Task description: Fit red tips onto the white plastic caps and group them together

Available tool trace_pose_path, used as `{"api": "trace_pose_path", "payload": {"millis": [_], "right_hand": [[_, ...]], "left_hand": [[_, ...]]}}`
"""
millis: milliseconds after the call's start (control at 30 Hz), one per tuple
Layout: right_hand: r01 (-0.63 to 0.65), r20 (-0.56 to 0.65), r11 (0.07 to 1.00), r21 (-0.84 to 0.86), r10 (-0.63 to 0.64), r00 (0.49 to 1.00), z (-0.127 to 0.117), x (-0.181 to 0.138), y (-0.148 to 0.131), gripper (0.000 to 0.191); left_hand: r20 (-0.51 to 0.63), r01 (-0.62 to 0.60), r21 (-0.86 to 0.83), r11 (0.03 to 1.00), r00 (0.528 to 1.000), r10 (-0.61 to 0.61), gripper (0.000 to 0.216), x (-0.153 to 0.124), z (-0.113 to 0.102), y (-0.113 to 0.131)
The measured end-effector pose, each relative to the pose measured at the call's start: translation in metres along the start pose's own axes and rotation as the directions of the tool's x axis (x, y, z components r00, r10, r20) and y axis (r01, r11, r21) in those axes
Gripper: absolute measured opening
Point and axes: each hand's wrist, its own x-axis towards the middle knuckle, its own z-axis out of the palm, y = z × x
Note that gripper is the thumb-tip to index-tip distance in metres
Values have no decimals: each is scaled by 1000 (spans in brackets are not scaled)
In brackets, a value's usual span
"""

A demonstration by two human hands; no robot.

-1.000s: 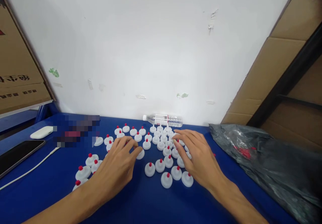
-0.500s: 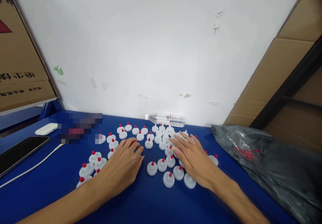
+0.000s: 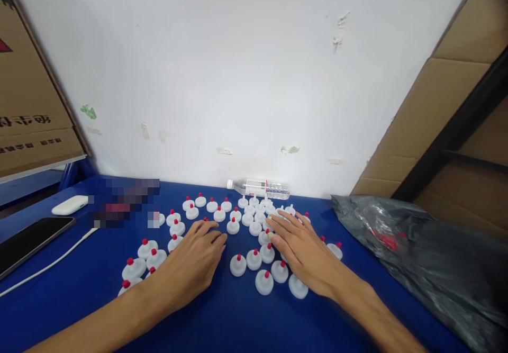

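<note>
Caps (image 3: pixel 238 268) of white plastic, many red-tipped, lie scattered over the blue table (image 3: pixel 238 324). From where I stand, the right hand (image 3: pixel 304 250) spreads loosely over several of them, clasping none; the left hand (image 3: pixel 198 255) curls down among others, and I can't tell whether its hidden fingertips pinch one.

L hand (image 3: pixel 198 255) palm down w/ fingers (image 3: pixel 211 233) bent, R hand (image 3: pixel 304 250) palm down, fingers slightly spread.

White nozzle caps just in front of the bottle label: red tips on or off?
Off: those white nozzle caps show bare white spouts; red tips sit on other caps.
</note>
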Motion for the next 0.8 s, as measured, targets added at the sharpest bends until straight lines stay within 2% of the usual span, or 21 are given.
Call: {"api": "trace_pose_path", "payload": {"millis": [167,333,433,633,800], "right_hand": [[52,-214,997,-58,-63,975,-9,-1,-5,48],[82,-387,996,-22,-84,918,-16,-2,-12,35],[88,-427,996,-10,-84,900,-12,-3,-14,29],[79,-443,996,33,-56,895,-7,-1,-14,23],[121,-397,992,33,-98,912,-8,-1,-16,26]], "left_hand": [[-23,18,-147,989,999,-22,25,1,-8,4],[-10,29,-25,999,1000,-30,18,3,-16,7],[9,29,12,1000,1000,-29,19,3,-16,6],[-53,12,-15,1000,999,-13,27,-1,-13,5],[50,-6,60,998,999,3,22,0,-9,4]]}}
